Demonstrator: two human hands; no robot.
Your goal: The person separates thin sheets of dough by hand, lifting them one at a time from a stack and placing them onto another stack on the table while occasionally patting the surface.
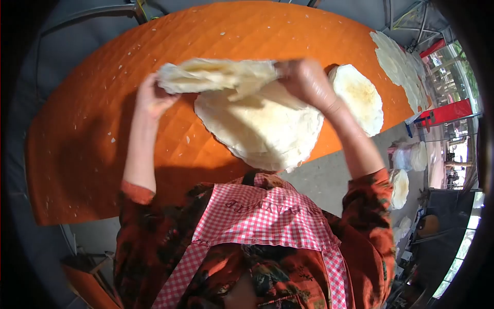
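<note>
A folded bundle of thin, pale flatbread (218,76) stretches between my two hands above the table, its edges ragged and layered. My left hand (156,97) is closed on its left end, the fingers partly hidden by the bread. At the right end my right hand (304,81) grips it, slightly blurred by motion. Below and nearer to me lies a wide stack of round, cream-coloured flatbreads (262,129), partly shaded by my arms. To the right of my right forearm is another round stack with a browned top (357,98).
The orange quilted tabletop (92,129) is scattered with small pale flakes. More thin sheets (399,67) overlap at its far right end. Round breads (399,189) and bagged goods (411,157) stand lower at the right. A wooden piece (87,283) is at bottom left.
</note>
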